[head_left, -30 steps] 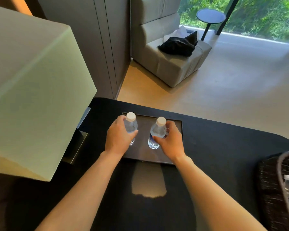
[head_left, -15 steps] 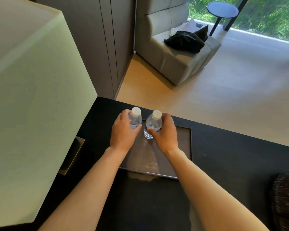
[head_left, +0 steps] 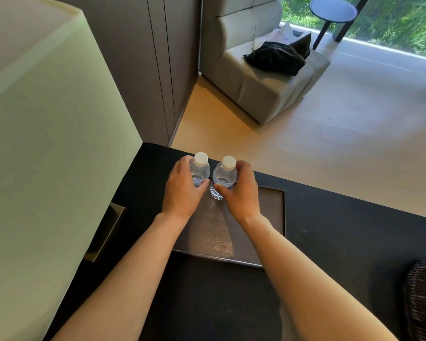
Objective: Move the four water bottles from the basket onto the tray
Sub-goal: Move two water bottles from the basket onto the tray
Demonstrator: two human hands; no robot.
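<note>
Two clear water bottles with white caps stand upright side by side at the far left corner of the dark tray (head_left: 268, 207). My left hand (head_left: 182, 190) wraps around the left bottle (head_left: 201, 168). My right hand (head_left: 241, 190) wraps around the right bottle (head_left: 224, 173). The woven dark basket (head_left: 423, 299) sits at the lower right edge of the view, and its inside is hidden.
A large pale lampshade (head_left: 47, 156) fills the left side, close to my left arm. The tray lies on a black table (head_left: 342, 230) whose far edge runs just behind the bottles. Beyond are a grey armchair (head_left: 263, 77) and wooden floor.
Both hands have carried the bottles toward the tray's far left corner and brought them closer together. The view has shifted, so the basket's bottle is out of sight.
</note>
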